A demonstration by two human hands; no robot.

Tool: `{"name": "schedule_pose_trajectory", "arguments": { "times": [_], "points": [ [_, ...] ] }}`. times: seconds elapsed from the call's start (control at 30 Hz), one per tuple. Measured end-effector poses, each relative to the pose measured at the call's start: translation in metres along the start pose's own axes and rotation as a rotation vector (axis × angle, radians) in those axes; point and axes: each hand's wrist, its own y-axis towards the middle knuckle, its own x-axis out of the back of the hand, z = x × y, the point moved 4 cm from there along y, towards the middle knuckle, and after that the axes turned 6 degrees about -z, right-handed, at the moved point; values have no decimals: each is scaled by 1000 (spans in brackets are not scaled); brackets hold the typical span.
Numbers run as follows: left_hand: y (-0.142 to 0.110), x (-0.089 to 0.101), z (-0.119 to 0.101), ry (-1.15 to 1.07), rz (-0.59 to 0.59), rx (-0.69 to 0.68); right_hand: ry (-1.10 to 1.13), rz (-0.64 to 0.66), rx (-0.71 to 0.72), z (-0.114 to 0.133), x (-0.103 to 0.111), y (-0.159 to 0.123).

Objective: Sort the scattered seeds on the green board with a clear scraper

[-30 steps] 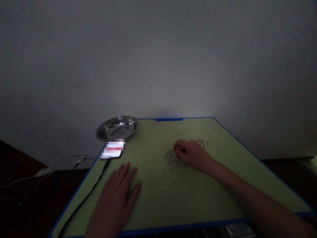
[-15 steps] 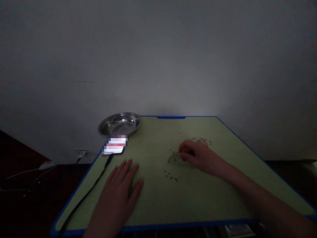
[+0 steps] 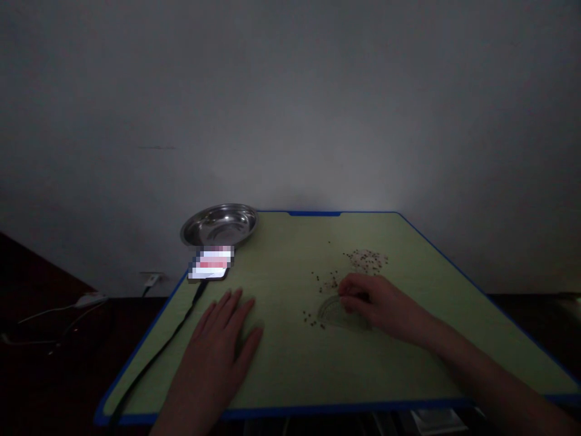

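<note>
My right hand (image 3: 381,303) pinches a clear, half-round plastic piece that looks like a protractor (image 3: 330,311), its curved edge pointing left, close to the tabletop. Small dark grains (image 3: 313,321) lie just left of it, and a few more (image 3: 327,282) sit beyond its curve. Farther back is a bigger spread of dark and pale grains (image 3: 367,260); what they are is too small to tell. Flat on the left part of the table rests my left hand (image 3: 218,345), fingers apart, holding nothing.
The pale green table (image 3: 290,369) has a blue rim. A shiny steel bowl (image 3: 222,227) stands at its back left corner. In front of the bowl is a phone with a lit, blurred screen (image 3: 211,264), and a black cable (image 3: 167,336) runs from it. Behind rises a grey wall (image 3: 290,109).
My right hand has drawn the protractor nearer to me and slightly right, uncovering more grains behind it. The left hand stays in place.
</note>
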Motion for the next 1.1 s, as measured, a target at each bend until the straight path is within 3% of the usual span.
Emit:
{"name": "schedule_pose_trajectory", "arguments": {
  "times": [0.17, 0.43, 0.83, 1.1],
  "points": [
    [0, 1, 0, 21, 12, -11, -51, -63, 37, 4, -6, 10],
    [0, -2, 1, 21, 3, -13, -79, -163, -23, -14, 6, 9],
    [1, -1, 1, -25, 31, 5, -72, -38, 189, 30, -25, 41],
    [2, 0, 0, -32, 44, 27, -24, 102, 212, 36, -36, 12]
  ]
}}
